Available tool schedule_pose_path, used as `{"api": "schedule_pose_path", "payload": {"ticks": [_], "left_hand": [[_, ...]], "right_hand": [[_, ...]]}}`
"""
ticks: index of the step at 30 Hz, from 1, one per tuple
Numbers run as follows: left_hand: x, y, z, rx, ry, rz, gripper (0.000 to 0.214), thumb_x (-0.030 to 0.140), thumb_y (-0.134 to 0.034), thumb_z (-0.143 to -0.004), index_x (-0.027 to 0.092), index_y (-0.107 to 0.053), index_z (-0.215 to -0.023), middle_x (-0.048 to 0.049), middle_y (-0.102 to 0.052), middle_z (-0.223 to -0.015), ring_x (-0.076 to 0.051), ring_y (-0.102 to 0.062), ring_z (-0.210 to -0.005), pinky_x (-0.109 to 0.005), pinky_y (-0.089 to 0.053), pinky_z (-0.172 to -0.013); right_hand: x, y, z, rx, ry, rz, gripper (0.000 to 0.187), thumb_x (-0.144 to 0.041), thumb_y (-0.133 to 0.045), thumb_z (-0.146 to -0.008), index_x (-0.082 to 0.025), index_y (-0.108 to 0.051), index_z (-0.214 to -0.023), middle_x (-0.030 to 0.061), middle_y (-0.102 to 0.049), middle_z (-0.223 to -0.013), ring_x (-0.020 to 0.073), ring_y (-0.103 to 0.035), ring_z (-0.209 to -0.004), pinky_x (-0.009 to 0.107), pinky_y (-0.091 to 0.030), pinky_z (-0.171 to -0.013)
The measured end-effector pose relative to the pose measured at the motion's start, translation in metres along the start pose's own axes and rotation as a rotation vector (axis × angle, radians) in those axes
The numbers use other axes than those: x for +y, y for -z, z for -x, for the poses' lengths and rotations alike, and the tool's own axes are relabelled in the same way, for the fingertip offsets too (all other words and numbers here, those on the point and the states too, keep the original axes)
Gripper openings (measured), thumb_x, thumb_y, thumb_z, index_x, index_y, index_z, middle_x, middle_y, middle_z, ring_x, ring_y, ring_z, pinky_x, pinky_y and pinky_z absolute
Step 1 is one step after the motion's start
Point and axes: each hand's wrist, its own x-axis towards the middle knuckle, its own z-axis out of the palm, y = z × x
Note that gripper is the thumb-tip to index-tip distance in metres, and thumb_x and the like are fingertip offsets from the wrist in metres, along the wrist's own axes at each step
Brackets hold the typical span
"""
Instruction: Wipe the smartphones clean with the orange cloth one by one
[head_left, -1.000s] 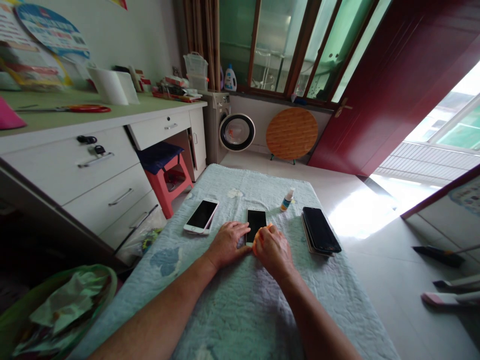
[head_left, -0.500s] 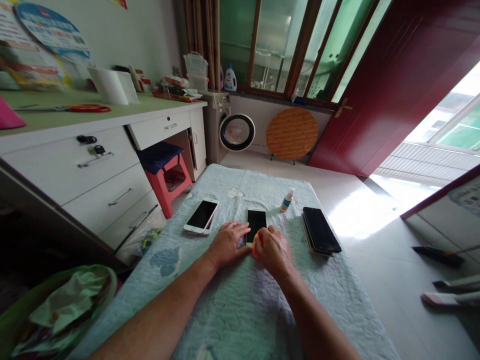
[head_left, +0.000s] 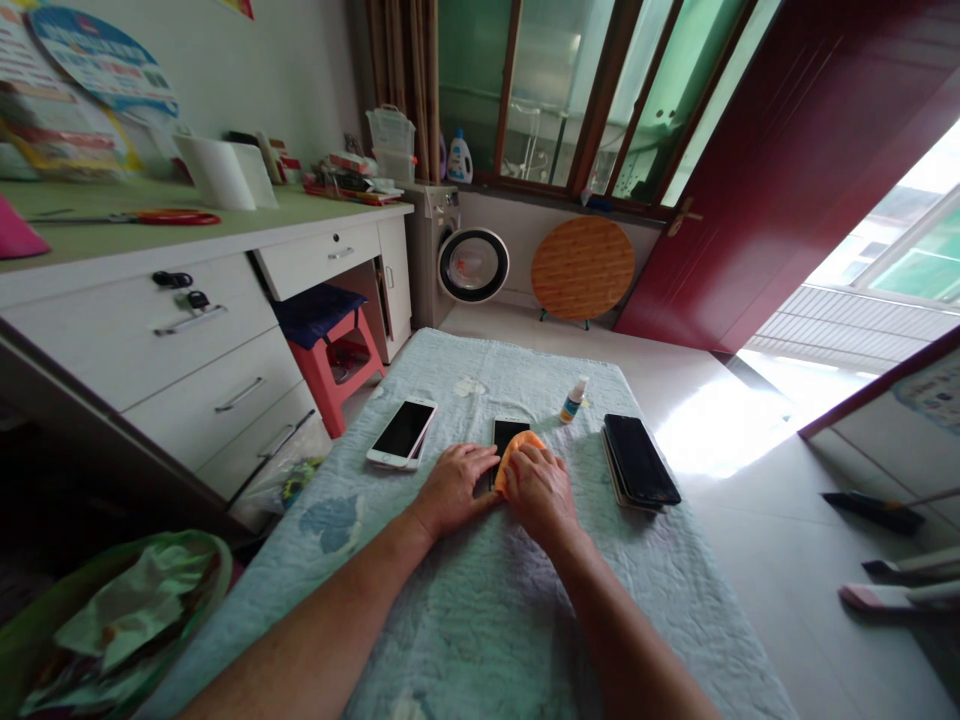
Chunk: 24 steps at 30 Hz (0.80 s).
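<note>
A dark-screened phone (head_left: pixel 507 432) lies in the middle of the pale green quilted cloth (head_left: pixel 480 600) that covers the table. My left hand (head_left: pixel 453 487) rests flat beside the phone's left edge, fingers stretched out and touching it. My right hand (head_left: pixel 537 487) presses an orange cloth (head_left: pixel 519 444) onto the phone's screen, fingers curled over the cloth. Most of the phone is hidden under the cloth and my hands.
A white phone (head_left: pixel 403 431) lies to the left, a stack of dark phones (head_left: pixel 640 461) to the right, a small spray bottle (head_left: pixel 574 399) behind. A white desk with drawers (head_left: pixel 187 340) and red stool (head_left: pixel 330 350) stand left; a green bag (head_left: pixel 112 620) at lower left.
My right hand has slid the orange cloth forward and left over the phone's screen, so more of the cloth shows. My left hand has stayed in place.
</note>
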Motion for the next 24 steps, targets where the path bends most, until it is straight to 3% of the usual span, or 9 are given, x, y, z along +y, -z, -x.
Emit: {"api": "schedule_pose_path", "payload": {"ticks": [6,13,24], "left_hand": [[0.0,0.0,0.0,-0.004,-0.006,-0.004,0.061,0.061,-0.062,-0.08,0.017,-0.063,-0.122,-0.0119,-0.059,-0.133,-0.032,-0.052,-0.122,-0.05,-0.038,-0.106],[0.001,0.0,0.0,0.003,-0.005,0.0,0.052,0.053,-0.064,-0.081,0.018,-0.064,-0.12,-0.0121,-0.06,-0.133,-0.031,-0.053,-0.122,-0.049,-0.037,-0.107],[0.008,0.003,0.003,0.027,-0.021,0.211,0.039,0.041,-0.062,-0.085,0.021,-0.063,-0.119,-0.0061,-0.064,-0.126,-0.022,-0.059,-0.115,-0.034,-0.045,-0.102]], "right_hand": [[0.006,0.002,-0.001,-0.011,-0.026,0.015,0.022,-0.025,-0.044,-0.094,-0.021,-0.066,-0.099,0.0066,-0.064,-0.113,0.0223,-0.051,-0.105,0.034,-0.031,-0.089],[0.004,-0.003,0.008,-0.004,0.051,0.001,0.023,-0.028,-0.046,-0.094,-0.022,-0.067,-0.09,0.0054,-0.064,-0.099,0.0212,-0.049,-0.093,0.033,-0.031,-0.083],[-0.001,-0.007,0.008,0.015,0.105,-0.065,0.024,-0.027,-0.043,-0.097,-0.024,-0.066,-0.102,0.0047,-0.063,-0.105,0.0198,-0.05,-0.097,0.032,-0.033,-0.084]]}}
